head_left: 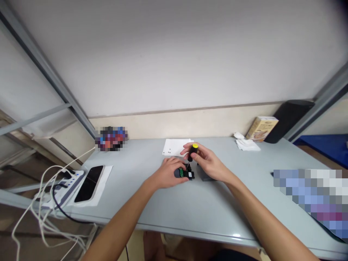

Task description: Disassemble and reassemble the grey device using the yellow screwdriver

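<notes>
My right hand grips a black screwdriver with a yellow cap, held nearly upright. Its tip points down at a small black device that has a green circuit board exposed. My left hand is closed around the device, fingers at its far side and thumb at its near side, against the table. What kind of device it is I cannot make out. A dark grey flat piece lies just right of it, partly under my right hand. Behind my hands, several tiny dark screws rest on a white paper sheet.
At the left are a phone on white paper, a power strip and tangled white cables. Back right hold a crumpled tissue, a yellowish box and a black cylinder-like object. The grey table's front edge runs below my forearms.
</notes>
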{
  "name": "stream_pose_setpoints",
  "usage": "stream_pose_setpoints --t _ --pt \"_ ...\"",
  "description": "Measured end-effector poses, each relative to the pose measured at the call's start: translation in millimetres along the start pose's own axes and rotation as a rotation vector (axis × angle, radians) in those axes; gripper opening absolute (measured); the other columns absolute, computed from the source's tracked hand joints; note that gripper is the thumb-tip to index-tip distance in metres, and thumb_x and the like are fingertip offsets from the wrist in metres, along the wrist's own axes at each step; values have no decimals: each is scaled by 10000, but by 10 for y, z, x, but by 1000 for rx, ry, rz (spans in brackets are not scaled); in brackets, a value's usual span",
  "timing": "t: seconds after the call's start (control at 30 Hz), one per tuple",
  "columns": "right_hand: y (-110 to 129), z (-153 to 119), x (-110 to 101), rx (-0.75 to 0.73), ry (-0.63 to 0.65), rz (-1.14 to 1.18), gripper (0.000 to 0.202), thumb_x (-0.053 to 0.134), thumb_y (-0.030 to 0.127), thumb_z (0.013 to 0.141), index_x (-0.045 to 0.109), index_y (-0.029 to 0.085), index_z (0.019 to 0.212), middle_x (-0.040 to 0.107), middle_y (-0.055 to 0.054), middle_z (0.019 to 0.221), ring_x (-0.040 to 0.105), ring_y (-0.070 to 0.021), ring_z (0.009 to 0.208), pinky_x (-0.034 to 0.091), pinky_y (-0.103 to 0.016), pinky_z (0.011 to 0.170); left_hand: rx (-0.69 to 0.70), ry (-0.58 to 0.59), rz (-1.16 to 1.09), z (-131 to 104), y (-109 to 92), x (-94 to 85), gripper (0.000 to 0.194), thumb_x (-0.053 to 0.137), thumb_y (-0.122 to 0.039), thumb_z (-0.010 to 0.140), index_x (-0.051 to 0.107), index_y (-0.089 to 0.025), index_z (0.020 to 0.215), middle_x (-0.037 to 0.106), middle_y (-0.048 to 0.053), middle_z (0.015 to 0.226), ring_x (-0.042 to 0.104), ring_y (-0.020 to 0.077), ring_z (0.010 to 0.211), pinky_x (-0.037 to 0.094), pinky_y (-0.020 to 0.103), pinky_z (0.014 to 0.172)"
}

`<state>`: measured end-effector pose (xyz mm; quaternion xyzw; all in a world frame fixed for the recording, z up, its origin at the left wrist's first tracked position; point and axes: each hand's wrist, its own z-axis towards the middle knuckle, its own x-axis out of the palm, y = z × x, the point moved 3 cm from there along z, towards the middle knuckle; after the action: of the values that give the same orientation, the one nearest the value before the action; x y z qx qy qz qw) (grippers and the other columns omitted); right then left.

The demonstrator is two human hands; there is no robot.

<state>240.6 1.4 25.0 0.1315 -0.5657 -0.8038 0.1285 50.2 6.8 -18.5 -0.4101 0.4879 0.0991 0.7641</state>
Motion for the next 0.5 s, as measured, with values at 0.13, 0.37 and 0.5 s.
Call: stream_pose_setpoints --t 0.13,0.37,0.5 --pt "-15 6 2 10 -140 -31 284 719 480 917 645 243 1056 720 -76 1106 679 -224 973 526 -406 909 14 -1 12 0 -3 -4 264 822 -408 858 680 -257 1023 682 39 1351 573 276 1305 376 466 1122" --pt "-77 11 93 -25 -298 66 324 720 511 919 510 269 966 658 20 825 652 -169 756 515 -343 779 15 0 19 9 -29 -16 255 815 -424 863 686 -255 1003 707 39 1324 593 282 1288 388 461 1108" --pt "-114 11 109 -26 -350 38 418 660 590 939 543 289 1204 528 55 747 536 -151 639 464 -311 674 32 0 15 11 -24 -9 250 810 -415 875 684 -254 1019 711 28 1315 606 264 1270 382 444 1111"
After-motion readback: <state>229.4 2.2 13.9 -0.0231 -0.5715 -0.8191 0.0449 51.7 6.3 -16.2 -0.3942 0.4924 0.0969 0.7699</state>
